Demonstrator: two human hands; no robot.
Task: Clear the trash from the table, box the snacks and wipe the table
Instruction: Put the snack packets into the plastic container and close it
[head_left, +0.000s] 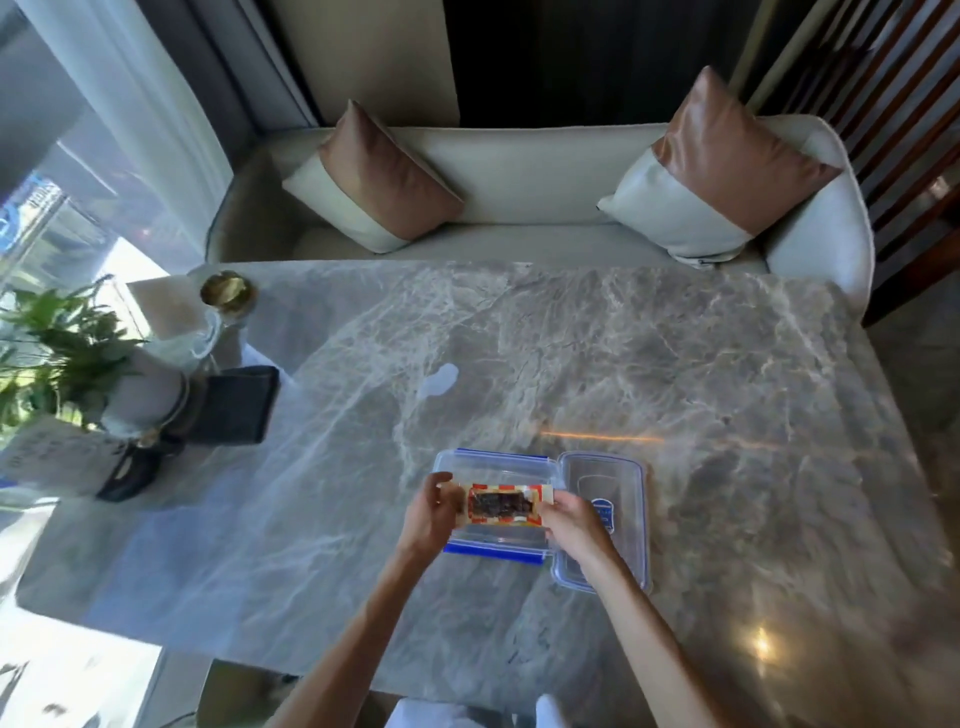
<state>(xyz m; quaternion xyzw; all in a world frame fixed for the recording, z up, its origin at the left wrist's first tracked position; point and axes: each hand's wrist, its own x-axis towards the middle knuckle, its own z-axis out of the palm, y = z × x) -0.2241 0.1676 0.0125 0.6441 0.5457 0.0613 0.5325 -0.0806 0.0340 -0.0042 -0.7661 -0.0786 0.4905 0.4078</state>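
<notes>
Gripping snack packet (500, 506) ends: left hand (428, 512), right hand (574, 519).

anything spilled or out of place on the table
One thing: a small pale wet-looking patch sits on the bare marble table, beyond the open container. It looks like a spill or smear. Nothing else stands out.

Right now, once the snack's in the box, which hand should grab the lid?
Probably right. The lid lies open on the table just right of the container, directly beside the right hand. The left hand holds the snack packet's far end.
</notes>
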